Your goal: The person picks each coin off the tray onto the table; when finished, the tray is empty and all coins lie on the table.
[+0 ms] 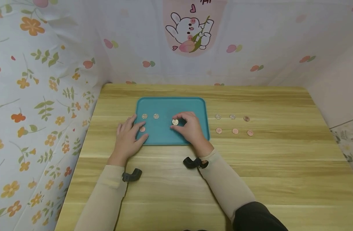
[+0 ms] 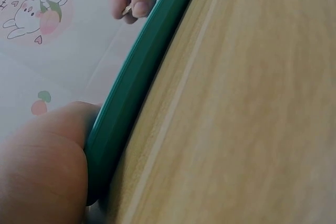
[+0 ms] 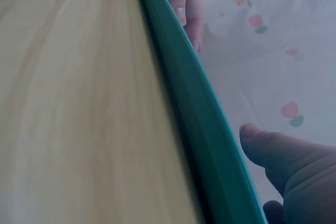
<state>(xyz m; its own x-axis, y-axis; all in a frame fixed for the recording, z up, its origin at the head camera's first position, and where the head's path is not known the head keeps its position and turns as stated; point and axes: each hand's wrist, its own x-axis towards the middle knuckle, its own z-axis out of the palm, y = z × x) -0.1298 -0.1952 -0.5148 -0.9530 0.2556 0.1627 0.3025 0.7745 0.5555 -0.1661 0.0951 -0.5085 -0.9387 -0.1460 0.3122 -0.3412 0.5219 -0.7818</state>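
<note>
A gold-coloured coin [image 1: 175, 122] is pinched between the thumb and a finger of my right hand [image 1: 190, 128], above the right half of the blue-green tray [image 1: 170, 140]. In the left wrist view a thin edge of the coin [image 2: 126, 10] shows between the fingertips. My left hand [image 1: 128, 138] rests over the tray's left edge with fingers spread. Beside its fingers lies a copper-coloured coin [image 1: 142, 129], in the tray's lower left. Two gold-coloured coins, one at the left [image 1: 144, 116] and one to its right [image 1: 156, 116], lie flat above it.
Right of the tray, several coins lie in two rows on the wooden table [image 1: 251, 166]. The back row has silvery coins [image 1: 218, 116] and a darker coin [image 1: 246, 118]; the front row has copper-coloured coins [image 1: 235, 131]. A printed cloth [image 1: 121, 25] hangs behind the table.
</note>
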